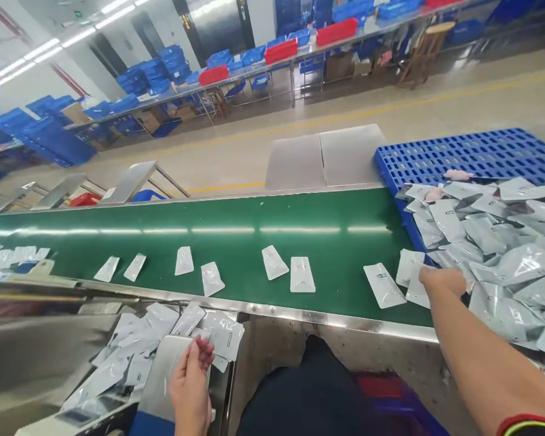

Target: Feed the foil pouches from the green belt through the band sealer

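Note:
My left hand [193,378] is raised at the lower left, its fingers curled in, beside a metal tray holding a heap of white sachets [138,342]. Whether anything is between those fingers is too small to tell. On the right, my right hand [442,281] reaches over the near edge of the green conveyor belt [236,218], its fingers on a white sachet [418,292]. Another sachet [409,266] lies just behind it, and one more [384,284] to its left. Several others are spread along the belt. A big pile of sachets [485,236] is right of this hand.
The pile rests on a blue slotted pallet [463,151] at the belt's right end. Behind the belt are a metal table [322,154] and a metal stand [134,181]. The belt's metal rim [300,313] runs in front of my legs. Blue and red bins line a far bench.

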The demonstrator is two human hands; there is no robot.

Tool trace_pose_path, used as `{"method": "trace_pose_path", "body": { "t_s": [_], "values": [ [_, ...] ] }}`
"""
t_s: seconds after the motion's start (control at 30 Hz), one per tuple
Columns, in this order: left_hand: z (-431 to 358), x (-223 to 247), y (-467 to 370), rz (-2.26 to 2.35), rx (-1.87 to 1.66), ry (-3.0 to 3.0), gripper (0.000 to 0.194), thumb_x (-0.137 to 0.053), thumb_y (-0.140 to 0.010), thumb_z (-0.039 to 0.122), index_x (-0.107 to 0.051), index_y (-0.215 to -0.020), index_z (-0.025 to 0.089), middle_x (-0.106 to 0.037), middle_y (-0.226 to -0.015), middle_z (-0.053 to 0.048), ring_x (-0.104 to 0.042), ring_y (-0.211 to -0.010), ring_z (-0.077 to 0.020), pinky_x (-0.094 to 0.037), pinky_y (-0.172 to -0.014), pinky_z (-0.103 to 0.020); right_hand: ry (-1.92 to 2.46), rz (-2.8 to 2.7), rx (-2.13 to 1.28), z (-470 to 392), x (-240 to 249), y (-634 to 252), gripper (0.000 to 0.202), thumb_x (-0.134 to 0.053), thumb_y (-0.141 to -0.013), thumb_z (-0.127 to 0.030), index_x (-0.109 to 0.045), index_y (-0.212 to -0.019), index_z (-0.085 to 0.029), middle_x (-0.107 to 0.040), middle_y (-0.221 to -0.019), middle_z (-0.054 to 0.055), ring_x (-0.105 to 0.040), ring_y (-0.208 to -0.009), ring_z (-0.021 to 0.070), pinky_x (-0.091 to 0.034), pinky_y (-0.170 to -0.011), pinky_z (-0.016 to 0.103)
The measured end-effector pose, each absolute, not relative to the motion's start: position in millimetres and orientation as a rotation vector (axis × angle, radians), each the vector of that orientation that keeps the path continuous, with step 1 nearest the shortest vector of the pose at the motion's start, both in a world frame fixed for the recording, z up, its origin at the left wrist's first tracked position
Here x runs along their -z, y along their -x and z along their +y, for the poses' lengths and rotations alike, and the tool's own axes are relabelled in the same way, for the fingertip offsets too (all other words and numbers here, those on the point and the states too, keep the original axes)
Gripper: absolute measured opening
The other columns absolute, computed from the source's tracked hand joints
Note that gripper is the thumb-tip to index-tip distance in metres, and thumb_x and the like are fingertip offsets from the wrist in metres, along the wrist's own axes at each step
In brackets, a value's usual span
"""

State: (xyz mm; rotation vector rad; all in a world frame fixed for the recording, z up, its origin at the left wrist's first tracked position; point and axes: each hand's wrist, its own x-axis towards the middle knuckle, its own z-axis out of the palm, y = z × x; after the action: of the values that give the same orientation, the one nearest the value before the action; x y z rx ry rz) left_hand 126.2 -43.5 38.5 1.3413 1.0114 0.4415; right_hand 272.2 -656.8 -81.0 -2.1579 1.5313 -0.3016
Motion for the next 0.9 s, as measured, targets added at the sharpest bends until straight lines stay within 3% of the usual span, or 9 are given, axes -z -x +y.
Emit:
{"method": "trace_pose_path", "body": {
  "t_s": [0.17,0.3,0.37,0.43,0.47,0.53,0.67,0.8,0.9],
  "values": [
    [-68.2,-34.2,-154.0,0.950,-0.341,-1.465,0.045,-0.091,-0.082,0.050,-0.080,-0.109,0.016,-0.082,-0.101,-0.008,-0.078,-0.084,-0.0187,-0.063,-0.077,-0.030,2.158,1.506,0.406,-650.5,105.7,-259.1,0.045,-0.054,-0.104,-0.028,-0.075,-0.135,-0.005,-0.069,-0.128,0.033,-0.062,-0.122,0.0399,-0.038,-0.090,0.048],
    [-83.1,-30.2,-165.0,0.924,-0.267,-1.489,0.060,-0.095,-0.072,0.059,-0.081,-0.111,0.015,-0.083,-0.104,-0.009,-0.078,-0.085,-0.0199,-0.063,-0.078,-0.031,2.167,1.449,0.446,-641.0,113.2,-280.7,0.055,-0.039,-0.112,-0.037,-0.054,-0.151,-0.001,-0.069,-0.122,0.031,-0.063,-0.107,0.0372,-0.034,-0.087,0.046],
    [-90.4,-27.8,-170.3,0.920,-0.230,-1.500,0.065,-0.095,-0.070,0.063,-0.081,-0.111,0.015,-0.083,-0.104,-0.010,-0.078,-0.085,-0.0212,-0.064,-0.077,-0.033,2.189,1.437,0.421,-641.8,116.1,-299.7,0.069,-0.054,-0.108,-0.048,-0.049,-0.154,0.003,-0.066,-0.129,0.035,-0.060,-0.112,0.0394,-0.032,-0.090,0.047],
    [-96.5,-24.5,-175.3,0.917,-0.197,-1.525,0.068,-0.094,-0.069,0.067,-0.081,-0.111,0.014,-0.084,-0.103,-0.011,-0.079,-0.084,-0.0227,-0.065,-0.076,-0.035,2.237,1.395,0.381,-646.3,118.2,-316.1,0.084,-0.075,-0.097,-0.052,-0.050,-0.155,0.003,-0.060,-0.141,0.039,-0.055,-0.123,0.0419,-0.032,-0.094,0.048],
    [-98.9,-22.6,-177.4,0.913,-0.177,-1.540,0.069,-0.094,-0.069,0.068,-0.081,-0.111,0.014,-0.084,-0.103,-0.011,-0.079,-0.085,-0.0235,-0.065,-0.077,-0.036,2.261,1.374,0.356,-649.7,118.9,-322.0,0.084,-0.080,-0.093,-0.048,-0.053,-0.153,0.004,-0.057,-0.145,0.040,-0.052,-0.127,0.0428,-0.032,-0.096,0.048],
    [-102.1,-18.3,-180.5,0.900,-0.150,-1.562,0.070,-0.095,-0.069,0.069,-0.082,-0.112,0.015,-0.084,-0.105,-0.012,-0.080,-0.087,-0.0249,-0.066,-0.078,-0.037,2.295,1.348,0.297,-657.2,119.2,-328.2,0.066,-0.076,-0.093,-0.036,-0.063,-0.142,0.006,-0.055,-0.144,0.042,-0.051,-0.127,0.0436,-0.033,-0.097,0.049],
    [-103.5,-9.5,-183.1,0.869,-0.144,-1.566,0.066,-0.095,-0.072,0.066,-0.083,-0.112,0.016,-0.084,-0.106,-0.012,-0.081,-0.089,-0.0261,-0.066,-0.079,-0.038,2.365,1.209,0.212,-663.1,113.2,-322.9,0.039,-0.064,-0.095,-0.027,-0.076,-0.117,0.004,-0.066,-0.125,0.038,-0.057,-0.116,0.0402,-0.039,-0.096,0.047],
    [-101.3,-4.9,-185.5,0.900,-0.153,-1.537,0.061,-0.094,-0.073,0.063,-0.082,-0.110,0.017,-0.084,-0.106,-0.011,-0.080,-0.087,-0.0243,-0.066,-0.079,-0.038,2.426,1.037,0.287,-658.1,88.8,-300.6,0.046,-0.055,-0.100,-0.030,-0.071,-0.134,-0.005,-0.072,-0.116,0.022,-0.063,-0.098,0.0311,-0.045,-0.092,0.041],
    [-99.8,-4.8,-187.8,0.912,-0.166,-1.505,0.058,-0.092,-0.076,0.062,-0.082,-0.111,0.017,-0.084,-0.106,-0.011,-0.080,-0.088,-0.0240,-0.065,-0.080,-0.037,2.498,1.030,0.430,-664.9,61.8,-274.1,0.055,-0.044,-0.104,-0.033,-0.061,-0.152,-0.012,-0.075,-0.114,0.018,-0.066,-0.090,0.0305,-0.047,-0.089,0.042]
  ]
}}
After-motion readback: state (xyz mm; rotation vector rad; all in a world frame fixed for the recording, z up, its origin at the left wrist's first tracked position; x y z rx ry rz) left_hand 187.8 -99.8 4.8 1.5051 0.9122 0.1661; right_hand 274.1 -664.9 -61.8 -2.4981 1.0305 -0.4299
